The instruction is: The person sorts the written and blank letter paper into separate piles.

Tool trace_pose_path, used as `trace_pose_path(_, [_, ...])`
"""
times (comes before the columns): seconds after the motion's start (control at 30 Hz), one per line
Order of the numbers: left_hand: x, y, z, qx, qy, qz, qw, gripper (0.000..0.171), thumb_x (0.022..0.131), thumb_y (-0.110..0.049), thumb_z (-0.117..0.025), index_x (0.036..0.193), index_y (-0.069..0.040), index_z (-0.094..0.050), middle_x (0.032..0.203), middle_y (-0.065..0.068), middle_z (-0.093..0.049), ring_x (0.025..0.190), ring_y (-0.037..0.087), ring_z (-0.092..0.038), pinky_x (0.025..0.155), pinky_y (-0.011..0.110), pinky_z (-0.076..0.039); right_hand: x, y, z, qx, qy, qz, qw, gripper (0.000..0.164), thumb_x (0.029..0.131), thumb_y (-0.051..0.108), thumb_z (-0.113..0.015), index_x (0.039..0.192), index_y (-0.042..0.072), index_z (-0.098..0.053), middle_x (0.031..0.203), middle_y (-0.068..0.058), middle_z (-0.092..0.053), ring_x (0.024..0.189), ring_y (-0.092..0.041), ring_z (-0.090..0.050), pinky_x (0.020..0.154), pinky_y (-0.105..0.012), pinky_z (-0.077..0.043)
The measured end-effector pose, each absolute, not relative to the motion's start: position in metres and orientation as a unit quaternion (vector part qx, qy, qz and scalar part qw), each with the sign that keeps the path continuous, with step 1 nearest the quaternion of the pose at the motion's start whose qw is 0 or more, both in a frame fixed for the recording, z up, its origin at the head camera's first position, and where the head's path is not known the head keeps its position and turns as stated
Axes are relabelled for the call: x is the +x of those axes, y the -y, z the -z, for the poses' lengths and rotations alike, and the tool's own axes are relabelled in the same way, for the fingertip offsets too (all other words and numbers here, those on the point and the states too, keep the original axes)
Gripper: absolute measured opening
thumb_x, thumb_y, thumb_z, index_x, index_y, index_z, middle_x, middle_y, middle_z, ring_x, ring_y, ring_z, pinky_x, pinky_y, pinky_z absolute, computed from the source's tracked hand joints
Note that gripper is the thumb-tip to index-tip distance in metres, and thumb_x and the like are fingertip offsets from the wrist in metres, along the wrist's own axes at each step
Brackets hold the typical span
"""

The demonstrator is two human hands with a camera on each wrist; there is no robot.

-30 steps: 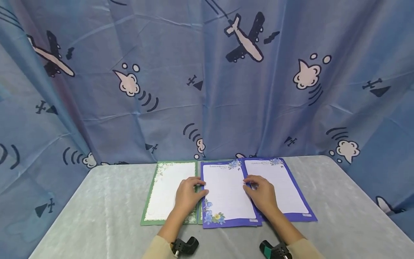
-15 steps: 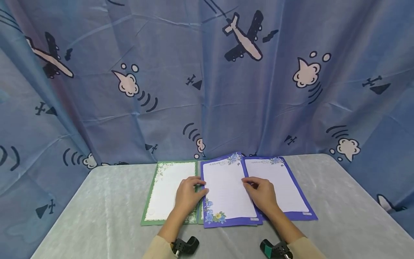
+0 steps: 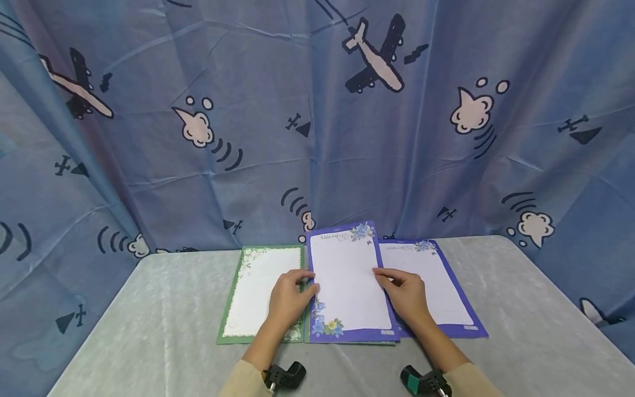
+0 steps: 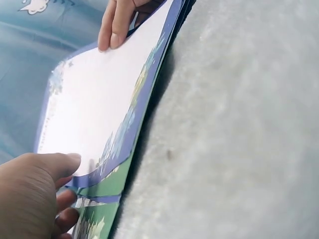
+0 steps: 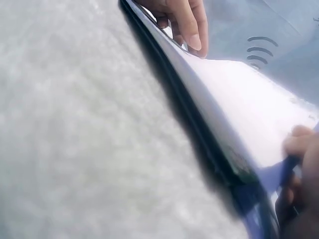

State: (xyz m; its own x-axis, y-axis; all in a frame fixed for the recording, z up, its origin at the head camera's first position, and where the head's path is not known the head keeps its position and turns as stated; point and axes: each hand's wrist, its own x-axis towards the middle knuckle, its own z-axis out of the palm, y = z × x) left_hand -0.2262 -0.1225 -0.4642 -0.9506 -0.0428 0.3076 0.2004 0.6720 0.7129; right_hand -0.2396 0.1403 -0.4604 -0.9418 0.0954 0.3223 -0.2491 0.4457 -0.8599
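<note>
A purple-bordered sheet of stationery paper (image 3: 347, 286) with blue flowers in two corners is held between both hands, its far edge raised. My left hand (image 3: 290, 298) pinches its left edge, thumb on top in the left wrist view. On its right edge my right hand (image 3: 407, 295) pinches with thumb and fingers. Under and to the left lies green-bordered paper (image 3: 258, 292) with a floral frame. Another purple-bordered sheet (image 3: 446, 286) lies to the right, partly behind the right hand. In the left wrist view, a green edge (image 4: 112, 181) shows beneath the held sheet.
The sheets lie on a table with a pale grey cloth (image 3: 149, 320), near its far edge. Directly behind the table hangs a blue curtain (image 3: 248, 193) printed with airplanes and clouds. Black wrist devices (image 3: 285, 376) sit on both wrists.
The held purple-bordered sheet has risen at its far end and tilted up toward the curtain, and its near edge shows more green beneath. Both hands stay nearly in place.
</note>
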Motion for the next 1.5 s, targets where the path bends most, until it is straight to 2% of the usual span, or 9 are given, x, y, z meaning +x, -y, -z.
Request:
trace_pose_path(0.13, [-0.227, 0.122, 0.464, -0.051, 0.898, 0.410, 0.154, 0.024, 0.087, -0.027, -0.079, 0.109, -0.019, -0.078, 0.117, 0.001, -0.074, 0.099, 0.017, -0.066, 0.087, 0.038, -0.053, -0.238, -0.140, 0.458, 0.049, 0.828, -0.537, 0.156, 0.019, 0.092, 0.009, -0.073, 0.109, 0.007, -0.080, 0.110, -0.013, -0.078, 0.076, 0.001, -0.058, 0.065, -0.015, -0.048])
trace_pose_path(0.6, [-0.224, 0.121, 0.461, -0.051, 0.874, 0.462, 0.139, 0.009, 0.091, -0.018, -0.075, 0.099, -0.017, -0.079, 0.091, -0.002, -0.075, 0.081, 0.008, -0.063, 0.073, 0.024, -0.052, -0.236, -0.141, 0.456, 0.045, 0.834, -0.530, 0.146, 0.019, 0.093, 0.010, -0.072, 0.110, 0.009, -0.080, 0.111, -0.011, -0.078, 0.075, -0.003, -0.056, 0.065, -0.016, -0.045])
trace_pose_path(0.73, [-0.225, 0.120, 0.457, -0.057, 0.864, 0.480, 0.143, 0.011, 0.091, -0.014, -0.075, 0.100, -0.015, -0.079, 0.088, -0.001, -0.075, 0.077, 0.007, -0.061, 0.067, 0.021, -0.050, -0.235, -0.141, 0.453, 0.034, 0.830, -0.539, 0.139, 0.019, 0.093, 0.009, -0.072, 0.111, 0.008, -0.079, 0.112, -0.012, -0.077, 0.082, 0.002, -0.059, 0.070, -0.014, -0.047])
trace_pose_path(0.9, [-0.222, 0.114, 0.443, -0.066, 0.841, 0.517, 0.141, 0.013, 0.091, -0.013, -0.074, 0.102, -0.013, -0.080, 0.079, 0.001, -0.068, 0.068, 0.008, -0.052, 0.059, 0.020, -0.044, -0.233, -0.142, 0.439, 0.026, 0.820, -0.562, 0.104, 0.022, 0.096, 0.012, -0.070, 0.116, 0.006, -0.077, 0.119, -0.013, -0.075, 0.094, 0.005, -0.063, 0.078, -0.011, -0.052])
trace_pose_path(1.0, [-0.220, 0.112, 0.434, -0.064, 0.822, 0.551, 0.125, 0.013, 0.091, -0.012, -0.074, 0.102, -0.012, -0.080, 0.072, 0.004, -0.061, 0.062, 0.009, -0.044, 0.055, 0.021, -0.038, -0.231, -0.145, 0.430, 0.030, 0.817, -0.570, 0.086, 0.024, 0.096, 0.014, -0.070, 0.118, 0.006, -0.076, 0.119, -0.013, -0.075, 0.092, 0.003, -0.064, 0.078, -0.013, -0.054])
trace_pose_path(1.07, [-0.218, 0.111, 0.430, -0.063, 0.808, 0.574, 0.119, 0.012, 0.091, -0.012, -0.074, 0.102, -0.011, -0.080, 0.070, 0.005, -0.057, 0.061, 0.008, -0.041, 0.054, 0.020, -0.035, -0.231, -0.148, 0.424, 0.040, 0.813, -0.574, 0.085, 0.025, 0.096, 0.015, -0.070, 0.117, 0.004, -0.076, 0.115, -0.013, -0.076, 0.085, 0.000, -0.064, 0.073, -0.016, -0.054])
trace_pose_path(1.23, [-0.217, 0.109, 0.421, -0.071, 0.773, 0.620, 0.112, 0.014, 0.090, -0.010, -0.075, 0.103, -0.008, -0.080, 0.071, 0.011, -0.059, 0.058, 0.006, -0.038, 0.055, 0.019, -0.033, -0.227, -0.156, 0.409, 0.056, 0.806, -0.583, 0.088, 0.026, 0.095, 0.017, -0.071, 0.117, 0.002, -0.075, 0.101, -0.003, -0.078, 0.075, -0.006, -0.061, 0.067, -0.021, -0.054])
trace_pose_path(1.4, [-0.215, 0.110, 0.409, -0.088, 0.767, 0.625, 0.116, 0.014, 0.090, -0.012, -0.076, 0.103, -0.010, -0.080, 0.069, 0.013, -0.058, 0.056, 0.006, -0.036, 0.054, 0.020, -0.032, -0.226, -0.161, 0.396, 0.050, 0.801, -0.592, 0.071, 0.032, 0.096, 0.022, -0.071, 0.120, 0.001, -0.073, 0.098, 0.014, -0.075, 0.083, -0.005, -0.066, 0.074, -0.020, -0.056])
trace_pose_path(1.5, [-0.212, 0.109, 0.401, -0.096, 0.764, 0.628, 0.116, 0.014, 0.091, -0.014, -0.076, 0.104, -0.011, -0.080, 0.074, 0.012, -0.062, 0.057, 0.006, -0.037, 0.054, 0.020, -0.033, -0.225, -0.164, 0.389, 0.058, 0.796, -0.599, 0.066, 0.035, 0.096, 0.023, -0.070, 0.122, -0.001, -0.071, 0.095, 0.021, -0.073, 0.085, -0.003, -0.066, 0.075, -0.020, -0.056])
